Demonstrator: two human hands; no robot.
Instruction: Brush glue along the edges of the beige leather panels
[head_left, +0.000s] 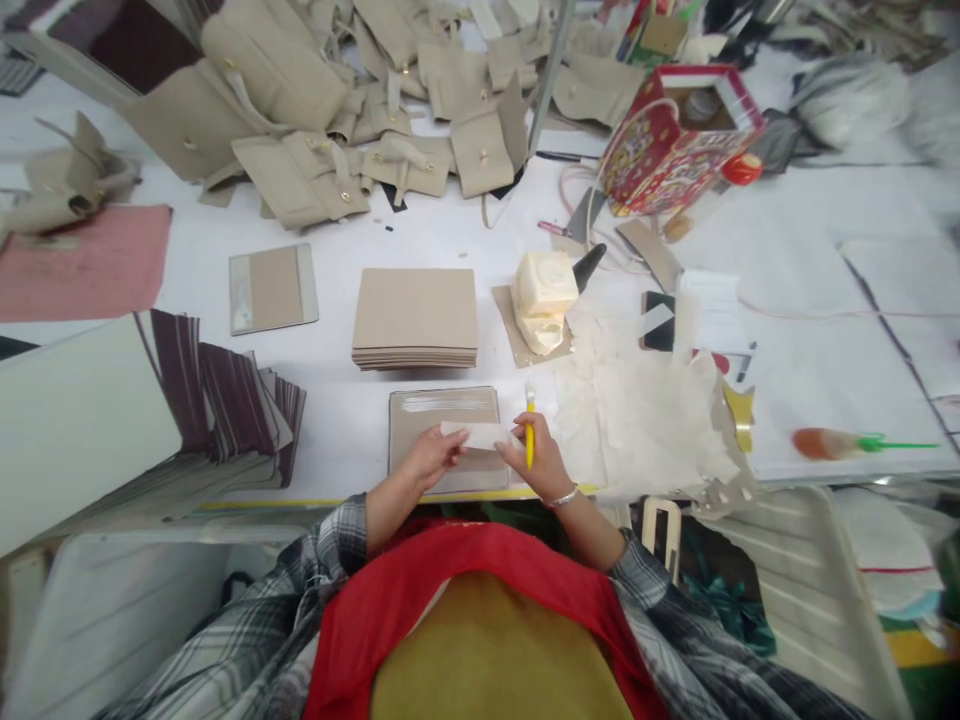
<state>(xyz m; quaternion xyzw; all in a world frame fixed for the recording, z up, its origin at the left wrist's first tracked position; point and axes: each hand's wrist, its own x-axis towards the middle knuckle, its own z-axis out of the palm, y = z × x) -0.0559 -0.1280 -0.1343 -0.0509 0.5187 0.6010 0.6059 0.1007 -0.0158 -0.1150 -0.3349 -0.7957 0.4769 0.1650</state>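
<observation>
Between my two hands stretches a thin white strip (pixel 480 435), paper-like, above a beige panel (pixel 442 408) with a dark edge and whitish streaks along its top. My left hand (pixel 433 456) pinches the strip's left end. My right hand (pixel 541 462) holds a yellow-handled brush (pixel 530 432) upright, its pale tip pointing away from me, while its fingertips touch the strip's right end. Just beyond the panel sits a stack of beige boards (pixel 415 310). To its right, a cream-coloured, glue-smeared container (pixel 543 295) stands on a beige piece, with a black handle-like part behind it.
Dark-edged panels (pixel 240 400) lean in a fanned stack at left, near a smaller panel (pixel 274 288). Beige pouches (pixel 300 180) pile up at the back. Pale sheets (pixel 645 410) lie right, with a red patterned box (pixel 675 140) beyond and an orange bottle (pixel 825 443) farther right.
</observation>
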